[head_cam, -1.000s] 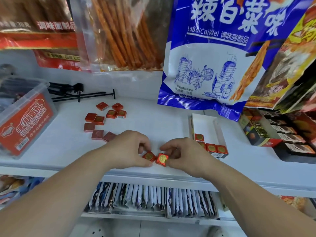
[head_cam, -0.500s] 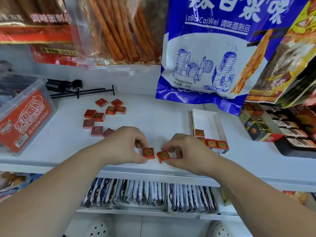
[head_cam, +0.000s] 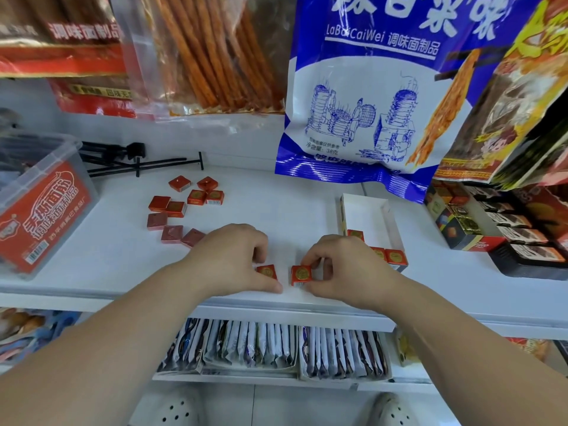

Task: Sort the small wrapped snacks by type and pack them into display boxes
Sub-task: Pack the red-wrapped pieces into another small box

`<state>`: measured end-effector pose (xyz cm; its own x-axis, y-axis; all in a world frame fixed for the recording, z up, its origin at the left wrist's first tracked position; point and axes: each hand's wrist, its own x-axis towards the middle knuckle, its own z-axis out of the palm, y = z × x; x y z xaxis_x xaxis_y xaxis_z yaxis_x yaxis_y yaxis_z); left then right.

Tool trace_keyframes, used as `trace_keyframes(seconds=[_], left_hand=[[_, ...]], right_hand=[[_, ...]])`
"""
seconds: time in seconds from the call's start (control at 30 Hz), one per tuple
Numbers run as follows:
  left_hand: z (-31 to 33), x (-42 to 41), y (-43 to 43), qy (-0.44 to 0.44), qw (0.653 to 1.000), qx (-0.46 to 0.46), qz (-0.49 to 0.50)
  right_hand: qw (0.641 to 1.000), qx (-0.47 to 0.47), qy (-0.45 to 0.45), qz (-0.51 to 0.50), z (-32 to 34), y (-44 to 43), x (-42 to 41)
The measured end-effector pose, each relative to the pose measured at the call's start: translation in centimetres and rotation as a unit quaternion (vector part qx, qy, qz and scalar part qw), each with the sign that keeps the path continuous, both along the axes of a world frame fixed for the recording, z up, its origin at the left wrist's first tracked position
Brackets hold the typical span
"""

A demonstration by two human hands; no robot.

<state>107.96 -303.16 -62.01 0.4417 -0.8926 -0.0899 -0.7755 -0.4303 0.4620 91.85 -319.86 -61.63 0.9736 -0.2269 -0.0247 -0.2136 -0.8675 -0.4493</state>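
Fingers of each curled hand pinch 1 red snack: left hand [head_cam: 229, 259], right hand [head_cam: 341, 265].

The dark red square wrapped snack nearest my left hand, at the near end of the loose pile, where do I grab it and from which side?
Come down from the near right and pinch two opposite side edges. The dark red square wrapped snack lies flat on the white shelf, turned cornerwise, with another dark red snack close on its left; that side looks crowded.

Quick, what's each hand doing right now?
Left hand: closed, pinching a red snack.
Right hand: closed, pinching the other snack beside it.
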Motion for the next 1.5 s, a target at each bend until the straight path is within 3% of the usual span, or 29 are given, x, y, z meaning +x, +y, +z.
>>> trace_keyframes(seconds=[0.13,0.23,0.53,0.73,1.0,1.33,1.5], left_hand=[[0.2,0.7,0.7,0.079,0.995,0.03,-0.056],[-0.1,1.3,1.1,0.092,0.992,0.032,-0.081],[-1.3,0.4,0.3,0.103,0.99,-0.087,-0.033],[0.2,0.0,-0.5,0.156,0.968,-0.196,-0.009],[0.9,-3.2,-4.4,0.187,0.958,-0.217,-0.031],[1.0,-5.9,-9.5,0.203,0.957,-0.208,-0.018],[1.5,-6.1,-11.1,0.17,0.968,-0.178,0.041]], right_hand=[[1.0,-0.004,0.002,0.006,0.1,-0.2,-0.3],[1.0,-0.001,0.002,0.007,0.1,-0.1,-0.3],[0.995,0.082,-0.05,0.006,-0.3,1.2,0.7],[0.973,0.202,-0.105,-0.029,0.8,0.3,0.2],[0.962,0.231,-0.13,-0.061,2.7,-2.6,-2.8],[0.984,0.087,-0.141,-0.062,3.7,-6.4,-5.4],[0.986,-0.001,-0.137,-0.098,3.3,-8.5,-4.9]])
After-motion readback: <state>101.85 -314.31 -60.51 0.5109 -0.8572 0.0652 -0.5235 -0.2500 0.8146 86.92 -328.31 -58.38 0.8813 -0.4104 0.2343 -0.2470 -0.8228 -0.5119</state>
